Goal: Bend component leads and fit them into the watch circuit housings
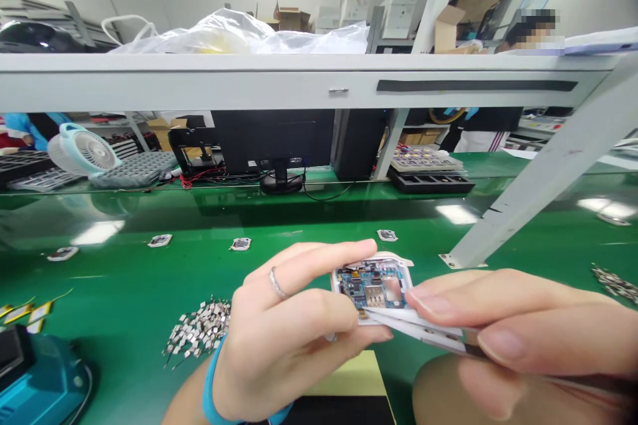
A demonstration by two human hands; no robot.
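While the fingers of the left hand (289, 329) pinch the small circuit-board casing (373, 279) above the green worktop (124, 285), hiding the casing's lower left corner, the right hand (543, 332) pinches white tweezers (438, 337); whether their tips touch the casing, I cannot tell.

On the worktop (124, 292), monitor (274, 139) stood at back, fan (92, 150) left, computer tower (359, 143) right; parts heap (200, 329) lay before, leftward. Above, right of heap, was circuit board (356, 284), tweezers (421, 323) at lower edge.
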